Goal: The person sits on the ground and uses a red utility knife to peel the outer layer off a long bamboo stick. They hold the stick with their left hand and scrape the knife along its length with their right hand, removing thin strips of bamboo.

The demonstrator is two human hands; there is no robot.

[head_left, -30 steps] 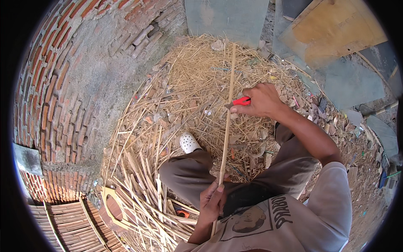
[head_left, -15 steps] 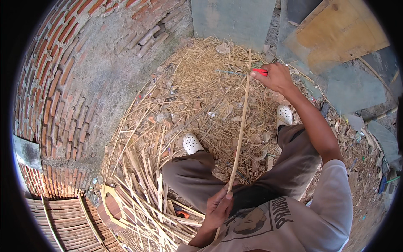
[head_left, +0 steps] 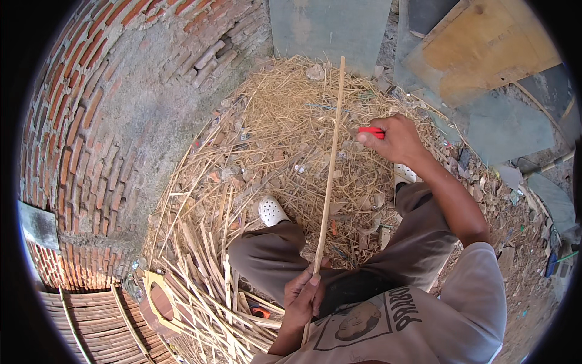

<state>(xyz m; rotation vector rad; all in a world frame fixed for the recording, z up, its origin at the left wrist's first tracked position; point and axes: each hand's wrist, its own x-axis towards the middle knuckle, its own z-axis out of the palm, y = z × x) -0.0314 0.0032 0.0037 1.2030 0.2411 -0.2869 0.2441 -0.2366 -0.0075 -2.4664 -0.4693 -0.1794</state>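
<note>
1. Your left hand [head_left: 301,295] has its fingers wrapped around the lower part of the strip [head_left: 330,182], near your lap.
2. The strip runs between your knees, slanting slightly right toward its far end, its near end by your shirt [head_left: 400,330].
3. Your right hand [head_left: 397,141] has its fingers gripping the red knife [head_left: 371,131], whose blade sits just right of the strip, apart from it.
4. Straw-like shavings [head_left: 285,91] cover the ground ahead; more strips [head_left: 206,297] lie piled at your left.
</note>
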